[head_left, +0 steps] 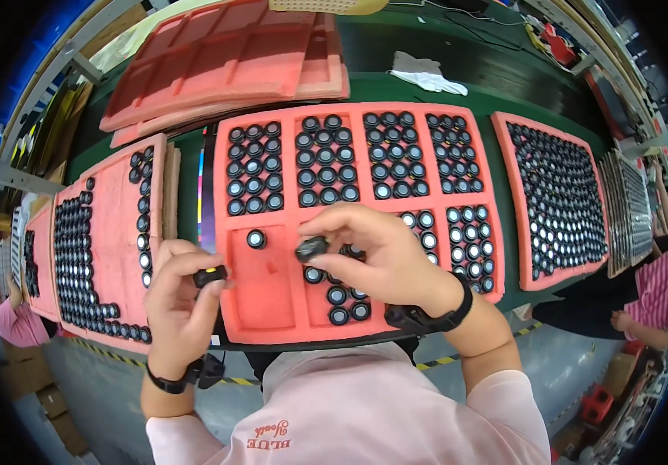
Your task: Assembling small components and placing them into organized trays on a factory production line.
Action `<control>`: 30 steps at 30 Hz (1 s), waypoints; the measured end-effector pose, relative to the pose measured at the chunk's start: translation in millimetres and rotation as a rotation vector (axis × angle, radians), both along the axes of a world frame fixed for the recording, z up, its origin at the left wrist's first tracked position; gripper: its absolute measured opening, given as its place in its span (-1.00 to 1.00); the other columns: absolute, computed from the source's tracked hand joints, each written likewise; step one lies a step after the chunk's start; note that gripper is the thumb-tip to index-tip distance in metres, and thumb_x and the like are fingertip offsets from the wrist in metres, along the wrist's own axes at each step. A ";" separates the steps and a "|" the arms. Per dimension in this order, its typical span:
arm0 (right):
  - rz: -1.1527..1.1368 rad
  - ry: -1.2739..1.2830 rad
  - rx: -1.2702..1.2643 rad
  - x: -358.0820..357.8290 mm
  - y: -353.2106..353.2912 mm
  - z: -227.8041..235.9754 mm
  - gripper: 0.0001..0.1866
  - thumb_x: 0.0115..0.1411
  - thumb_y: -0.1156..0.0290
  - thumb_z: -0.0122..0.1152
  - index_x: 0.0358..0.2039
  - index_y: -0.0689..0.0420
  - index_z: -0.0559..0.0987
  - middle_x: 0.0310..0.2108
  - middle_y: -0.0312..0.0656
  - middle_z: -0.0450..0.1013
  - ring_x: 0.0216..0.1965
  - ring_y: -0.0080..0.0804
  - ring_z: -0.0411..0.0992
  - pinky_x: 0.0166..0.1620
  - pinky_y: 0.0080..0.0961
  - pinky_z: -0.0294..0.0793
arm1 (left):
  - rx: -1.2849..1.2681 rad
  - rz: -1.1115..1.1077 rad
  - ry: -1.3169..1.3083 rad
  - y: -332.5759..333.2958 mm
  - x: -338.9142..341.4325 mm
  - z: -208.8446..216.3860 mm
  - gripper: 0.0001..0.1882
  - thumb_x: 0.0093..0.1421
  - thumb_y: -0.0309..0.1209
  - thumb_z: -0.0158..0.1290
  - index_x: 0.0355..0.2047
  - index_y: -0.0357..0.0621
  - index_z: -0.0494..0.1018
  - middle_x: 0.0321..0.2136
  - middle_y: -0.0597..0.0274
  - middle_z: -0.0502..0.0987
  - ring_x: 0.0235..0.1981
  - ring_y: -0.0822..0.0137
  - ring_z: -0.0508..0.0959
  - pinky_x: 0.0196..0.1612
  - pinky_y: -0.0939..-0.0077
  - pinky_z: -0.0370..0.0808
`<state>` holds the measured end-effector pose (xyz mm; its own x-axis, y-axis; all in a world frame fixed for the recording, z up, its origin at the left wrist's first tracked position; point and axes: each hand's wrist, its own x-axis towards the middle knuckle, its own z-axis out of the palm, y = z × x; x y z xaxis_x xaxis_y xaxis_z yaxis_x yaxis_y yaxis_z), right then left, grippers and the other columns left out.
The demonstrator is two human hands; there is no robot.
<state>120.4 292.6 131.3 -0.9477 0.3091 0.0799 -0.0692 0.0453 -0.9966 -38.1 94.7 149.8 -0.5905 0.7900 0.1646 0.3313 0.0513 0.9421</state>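
My left hand (182,298) pinches a small black round part with a yellow spot (210,276), just off the left rim of the middle foam tray. In my right hand (376,256) another small black round part (312,249) is held between thumb and fingers, above the tray's lower row. The pink foam tray (289,232) has compartments filled with black round parts with silvery tops (325,156). One such part (256,239) stands alone in the lower left compartment. My right hand hides some of the parts in the compartment beside it.
To the left, a foam tray (113,263) is partly filled with rows of black parts; on the right, another tray (512,225) is densely filled. Stacked pink foam trays (202,58) lie behind. A white glove (427,74) rests on the green bench. Other people stand at both sides.
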 end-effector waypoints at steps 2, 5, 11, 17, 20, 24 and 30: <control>-0.061 0.175 -0.123 3.2 1.3 -6.3 -0.74 0.03 0.78 0.16 -0.25 0.27 0.49 -0.19 -0.16 0.40 -0.22 -0.52 0.41 -0.17 -0.58 0.47 | 0.057 -0.052 0.096 10.0 4.5 -0.6 -0.70 0.04 -0.72 0.07 -0.19 -0.31 0.42 -0.27 0.14 0.33 -0.28 0.38 0.43 -0.22 0.56 0.40; -0.089 0.227 -0.114 5.4 6.1 -15.9 -0.71 0.00 0.80 0.16 -0.23 0.29 0.48 -0.20 -0.11 0.39 -0.20 -0.45 0.42 -0.14 -0.54 0.47 | 0.149 -0.064 0.059 36.6 13.6 -5.1 -0.68 0.04 -0.71 0.09 -0.16 -0.32 0.40 -0.26 0.16 0.35 -0.28 0.41 0.44 -0.21 0.57 0.41; -0.170 0.286 0.051 6.1 13.1 -25.4 -0.69 0.00 0.81 0.15 -0.21 0.28 0.47 -0.20 -0.08 0.39 -0.17 -0.40 0.41 -0.10 -0.51 0.45 | 0.271 -0.133 -0.261 76.9 16.9 -26.3 -0.65 -0.04 -0.71 0.18 -0.20 -0.30 0.43 -0.29 0.19 0.43 -0.30 0.41 0.48 -0.20 0.54 0.43; -0.187 0.259 0.176 4.9 17.4 -35.1 -0.69 0.00 0.78 0.16 -0.19 0.29 0.48 -0.19 -0.07 0.39 -0.16 -0.37 0.41 -0.07 -0.48 0.43 | 0.269 -0.283 -0.025 80.8 7.7 -53.2 -0.66 -0.06 -0.70 0.23 -0.24 -0.25 0.46 -0.30 0.20 0.45 -0.29 0.42 0.49 -0.26 0.56 0.47; -0.170 0.248 0.198 4.1 19.5 -36.2 -0.69 0.00 0.76 0.18 -0.19 0.30 0.48 -0.18 -0.05 0.38 -0.14 -0.34 0.40 -0.06 -0.46 0.43 | 0.263 -0.281 -0.120 78.2 8.5 -57.5 -0.69 -0.03 -0.64 0.24 -0.25 -0.26 0.45 -0.28 0.16 0.43 -0.27 0.38 0.47 -0.20 0.51 0.46; -0.173 0.273 0.207 0.9 18.5 -35.3 -0.68 -0.01 0.73 0.22 -0.18 0.29 0.49 -0.14 -0.04 0.38 -0.11 -0.31 0.40 -0.04 -0.44 0.43 | 0.321 -0.288 -0.221 75.6 6.4 -62.3 -0.69 -0.03 -0.65 0.24 -0.24 -0.26 0.47 -0.24 0.14 0.43 -0.21 0.37 0.48 -0.21 0.55 0.47; -0.263 0.323 0.137 -1.8 11.2 -38.7 -0.62 -0.04 0.72 0.26 -0.15 0.27 0.48 -0.07 -0.02 0.37 -0.06 -0.27 0.39 0.01 -0.38 0.42 | 0.371 -0.326 -0.038 76.4 -0.5 -61.6 -0.62 -0.03 -0.67 0.21 -0.15 -0.26 0.45 -0.14 0.09 0.40 -0.10 0.31 0.47 -0.14 0.52 0.50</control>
<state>118.6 303.9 92.6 -0.7574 0.5029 0.4164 -0.3450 0.2331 -0.9092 -38.7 171.1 88.2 -0.3332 0.8269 0.4530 0.2391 -0.3906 0.8890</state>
